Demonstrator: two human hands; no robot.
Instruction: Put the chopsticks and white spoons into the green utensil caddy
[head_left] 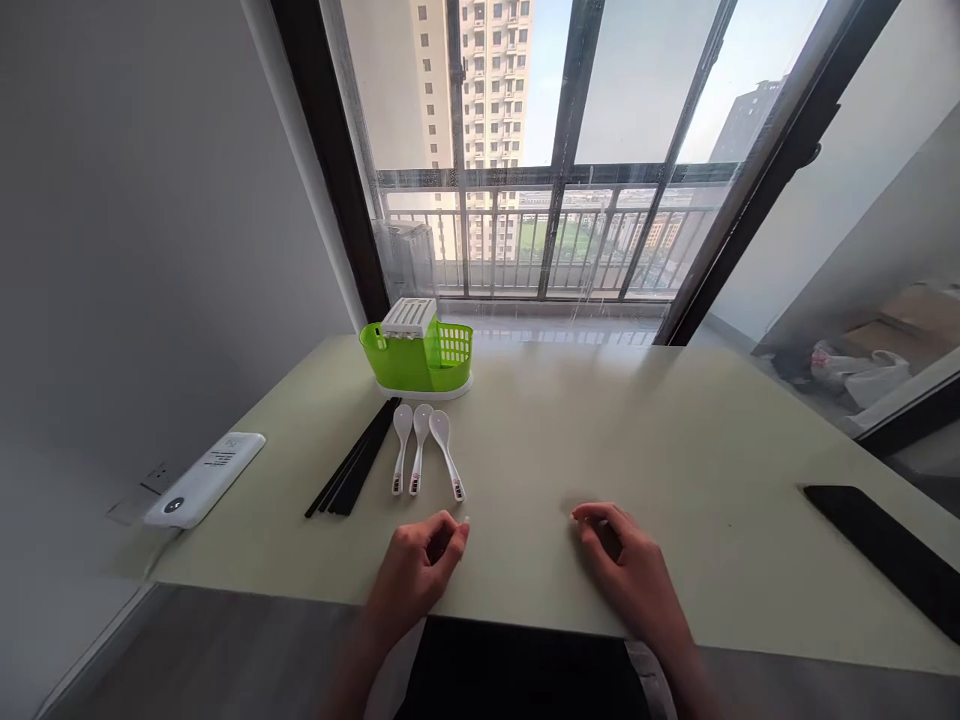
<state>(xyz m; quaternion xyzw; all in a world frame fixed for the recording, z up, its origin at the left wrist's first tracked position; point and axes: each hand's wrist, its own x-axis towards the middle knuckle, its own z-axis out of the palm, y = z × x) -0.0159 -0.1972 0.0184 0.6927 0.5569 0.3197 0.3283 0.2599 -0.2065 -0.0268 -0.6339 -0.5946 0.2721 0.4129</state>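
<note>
My left hand (420, 568) rests on the pale green table (675, 450) near its front edge, fingers loosely curled, nothing in them. My right hand (622, 565) lies a little to the right, fingers also curled down on the tabletop and holding nothing. Just beyond my left hand lie three white spoons (420, 450) side by side, handles toward me. Left of them lies a bundle of black chopsticks (354, 470). Behind them stands a green plastic cutlery holder (416, 355) with a white slotted lid.
A white power strip (206, 480) sits at the table's left edge. A black flat object (885, 545) lies at the right edge. A large window with a balcony railing (555, 240) rises behind the table; a grey wall stands at left.
</note>
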